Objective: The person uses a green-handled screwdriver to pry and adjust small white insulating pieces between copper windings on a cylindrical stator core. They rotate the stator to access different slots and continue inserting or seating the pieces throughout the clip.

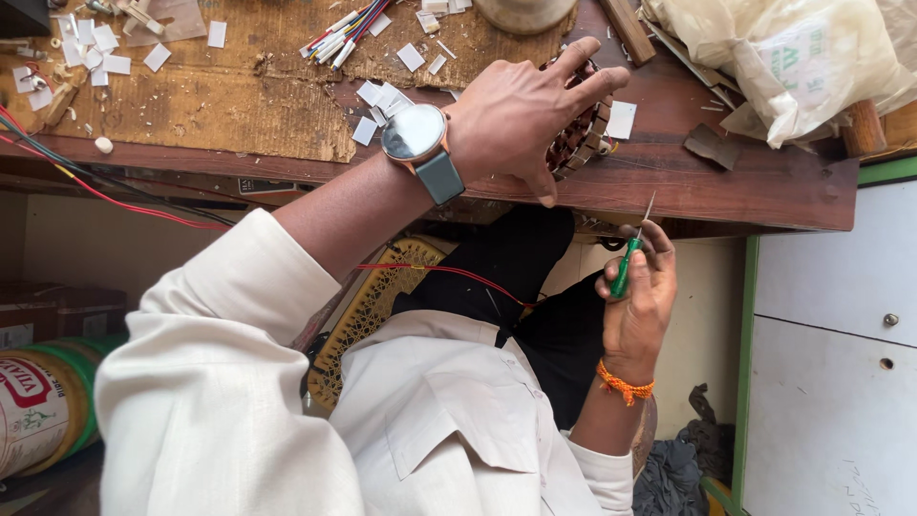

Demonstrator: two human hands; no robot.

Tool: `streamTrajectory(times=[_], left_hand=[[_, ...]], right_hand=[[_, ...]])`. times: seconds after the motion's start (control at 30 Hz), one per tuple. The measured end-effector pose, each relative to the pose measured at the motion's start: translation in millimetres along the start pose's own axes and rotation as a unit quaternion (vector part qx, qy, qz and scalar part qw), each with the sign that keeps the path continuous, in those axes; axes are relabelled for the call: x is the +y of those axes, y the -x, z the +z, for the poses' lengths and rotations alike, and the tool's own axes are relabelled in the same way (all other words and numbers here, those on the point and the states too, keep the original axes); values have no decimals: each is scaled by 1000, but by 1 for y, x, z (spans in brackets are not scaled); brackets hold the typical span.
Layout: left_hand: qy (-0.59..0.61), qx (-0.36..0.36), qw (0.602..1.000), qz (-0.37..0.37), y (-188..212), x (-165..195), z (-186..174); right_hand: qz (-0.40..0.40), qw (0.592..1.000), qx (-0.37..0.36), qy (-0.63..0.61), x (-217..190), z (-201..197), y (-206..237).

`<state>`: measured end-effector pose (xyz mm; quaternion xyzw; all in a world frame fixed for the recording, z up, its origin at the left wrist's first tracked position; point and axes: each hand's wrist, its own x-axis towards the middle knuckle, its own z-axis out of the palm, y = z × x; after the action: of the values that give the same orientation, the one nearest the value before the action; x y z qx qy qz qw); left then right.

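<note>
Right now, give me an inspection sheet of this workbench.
Surface: wooden bench, worn, with a cardboard sheet on its left part.
Job's things: stator with copper windings at the bench edge; green screwdriver.
Clutter: white paper slips scattered about; bundle of sleeves; plastic bag at top right.
Hands: left hand spread over the stator, watch on its wrist; right hand grips the screwdriver below the bench edge, tip up.
Cables: red wire across the lap; red and black wires along the bench's left edge.
Surroundings: white cabinet on the right; tin on the left.
</note>
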<state>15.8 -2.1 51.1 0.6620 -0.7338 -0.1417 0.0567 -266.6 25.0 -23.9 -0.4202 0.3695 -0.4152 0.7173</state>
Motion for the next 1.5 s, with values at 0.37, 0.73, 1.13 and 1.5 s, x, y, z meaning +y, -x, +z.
streamTrajectory(times=[0.37,0.73,1.13,1.5], left_hand=[[77,168,982,40,6,-23,27],[80,262,960,48,9,-29,45],[103,176,979,2,16,-27,18],[128,188,973,39,23,-25,10]], right_hand=[[20,924,-181,-337,-10,5,20],[95,777,-551,-288,-79,66,88],[130,949,-245,-149,-45,-25,95],[2,913,408,3,84,-90,-23]])
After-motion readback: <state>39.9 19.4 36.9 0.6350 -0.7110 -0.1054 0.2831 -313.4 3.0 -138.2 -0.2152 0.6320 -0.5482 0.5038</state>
